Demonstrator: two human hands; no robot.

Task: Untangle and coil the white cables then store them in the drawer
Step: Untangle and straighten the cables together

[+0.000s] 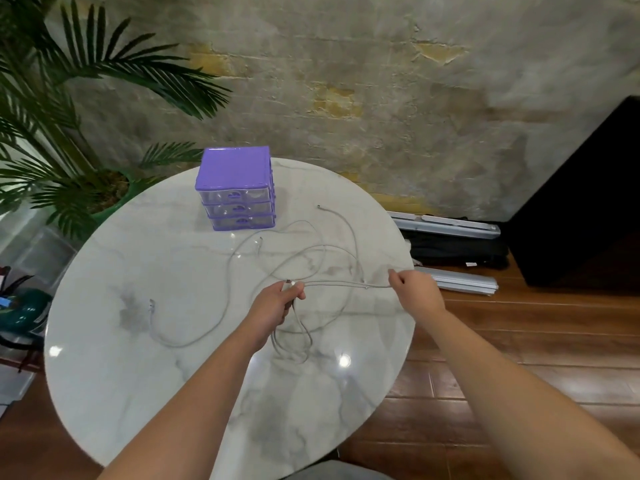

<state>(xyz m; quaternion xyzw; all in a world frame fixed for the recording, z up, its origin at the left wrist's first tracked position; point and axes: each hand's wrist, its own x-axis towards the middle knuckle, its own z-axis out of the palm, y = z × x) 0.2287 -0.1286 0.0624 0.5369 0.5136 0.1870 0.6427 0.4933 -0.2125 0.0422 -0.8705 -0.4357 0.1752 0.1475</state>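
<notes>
My left hand (277, 299) and right hand (408, 282) pinch white cables (311, 251); pulling risks tightening tangles mid-table (138, 375).

Where the thin white cables (311, 252) crossed between the hands, which strand lay over which was too fine to tell; the left hand (277, 301) hid the bunch it gripped.

Single head-worn wide-angle view, looking forward and steeply down onto the round marble table (138, 341) at arm's-length range. Wall and floor curve at the frame edges, probably lens distortion. No second view is supplied.
</notes>
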